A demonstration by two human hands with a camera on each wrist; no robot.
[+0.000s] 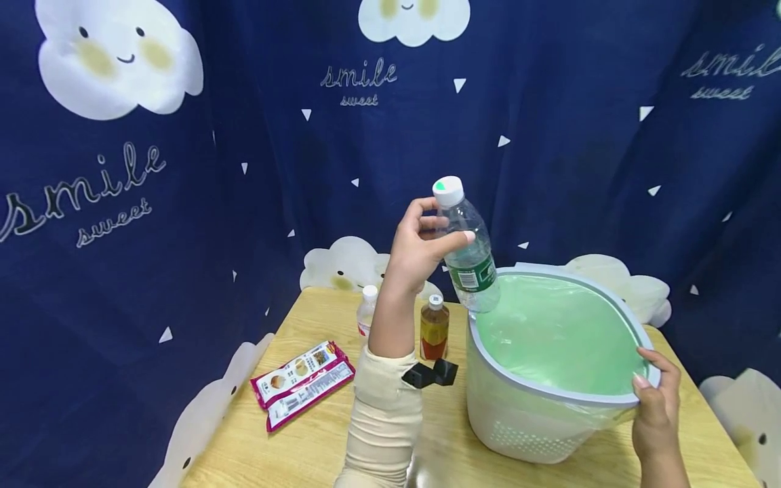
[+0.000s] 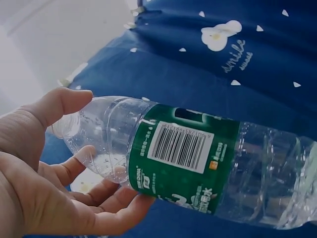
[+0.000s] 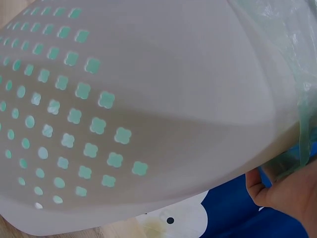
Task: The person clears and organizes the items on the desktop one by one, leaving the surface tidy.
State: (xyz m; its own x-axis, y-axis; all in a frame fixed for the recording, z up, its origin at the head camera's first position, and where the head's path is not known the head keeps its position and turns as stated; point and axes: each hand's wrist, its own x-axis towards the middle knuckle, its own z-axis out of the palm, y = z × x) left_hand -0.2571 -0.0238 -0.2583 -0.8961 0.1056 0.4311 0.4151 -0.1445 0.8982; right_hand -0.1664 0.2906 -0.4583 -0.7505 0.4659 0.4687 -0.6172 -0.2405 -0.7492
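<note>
My left hand point(image 1: 417, 247) grips a clear plastic water bottle point(image 1: 478, 281) with a green label and white cap, raised beside the bin's left rim. In the left wrist view the thumb and fingers curl round the bottle's shoulder, and a barcode shows on the label point(image 2: 181, 148). With thumb and fingers my right hand point(image 1: 659, 400) holds the right rim of a white trash bin point(image 1: 525, 434) lined with a green plastic bag point(image 1: 555, 332). The bin leans to the right. From the right wrist view its perforated wall point(image 3: 173, 89) fills most of the frame, the hand point(image 3: 292, 193) low at right.
A pink-and-white snack packet point(image 1: 303, 385) lies on the wooden table point(image 1: 317, 447) at left. A small bottle of amber liquid point(image 1: 434, 329) stands behind the left forearm, near a white-capped bottle point(image 1: 366, 312) partly hidden by that arm. A blue curtain point(image 1: 256, 169) hangs behind.
</note>
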